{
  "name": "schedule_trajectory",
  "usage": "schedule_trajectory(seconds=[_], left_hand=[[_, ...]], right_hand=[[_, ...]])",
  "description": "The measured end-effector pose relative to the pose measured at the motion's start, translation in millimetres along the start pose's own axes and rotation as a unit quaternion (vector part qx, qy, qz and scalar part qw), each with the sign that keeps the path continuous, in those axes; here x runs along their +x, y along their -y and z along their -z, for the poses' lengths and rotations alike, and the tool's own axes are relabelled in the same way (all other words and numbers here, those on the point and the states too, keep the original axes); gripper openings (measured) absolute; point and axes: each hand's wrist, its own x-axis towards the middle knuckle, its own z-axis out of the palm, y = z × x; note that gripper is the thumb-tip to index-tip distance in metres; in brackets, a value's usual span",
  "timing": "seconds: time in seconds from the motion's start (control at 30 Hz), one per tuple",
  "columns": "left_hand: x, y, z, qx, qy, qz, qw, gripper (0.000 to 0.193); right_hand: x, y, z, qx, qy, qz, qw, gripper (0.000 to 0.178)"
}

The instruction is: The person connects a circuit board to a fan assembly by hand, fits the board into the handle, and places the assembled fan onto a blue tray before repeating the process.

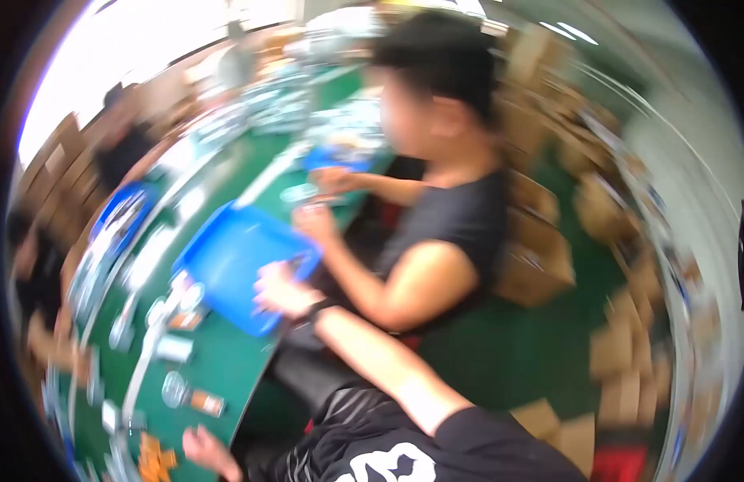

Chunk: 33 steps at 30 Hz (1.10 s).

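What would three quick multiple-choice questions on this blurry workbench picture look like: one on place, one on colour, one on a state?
1. Where is the right hand?
A. at the tray's near edge
B. on the floor
C. inside a box

2. What colour is the tray?
A. red
B. blue
C. yellow

3. What does the left hand hold?
A. a large box
B. the tray
C. nothing that can be made out

Answers: 1 A, the right hand lies against the tray's near edge, at the rim of the green table. 2 B, the tray is plainly blue. 3 C, the left hand sits low by the table edge, too blurred to show a grip.
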Motion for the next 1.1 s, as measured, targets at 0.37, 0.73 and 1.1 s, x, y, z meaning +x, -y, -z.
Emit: schedule_trajectory(seconds=[0.37, 0.73, 1.1], left_hand=[[0.9, -31.2, 37.8, 0.001, -0.009, 0.116, 0.993, 0.020], [-18.0, -106.5, 87.6, -0.082, 0.182, 0.080, 0.977, 0.035], [-29.4, -60.5, 83.9, -0.271, 0.126, 0.319, 0.900, 0.037]], right_hand=[[51.2, 55.4, 68.0, 0.495, -0.077, -0.323, 0.803, 0.016], [44.6, 221.5, 84.5, 0.737, 0.285, 0.019, 0.613, 0.011], [59.9, 263.3, 56.9, 0.389, 0.204, -0.072, 0.896, 0.051]])
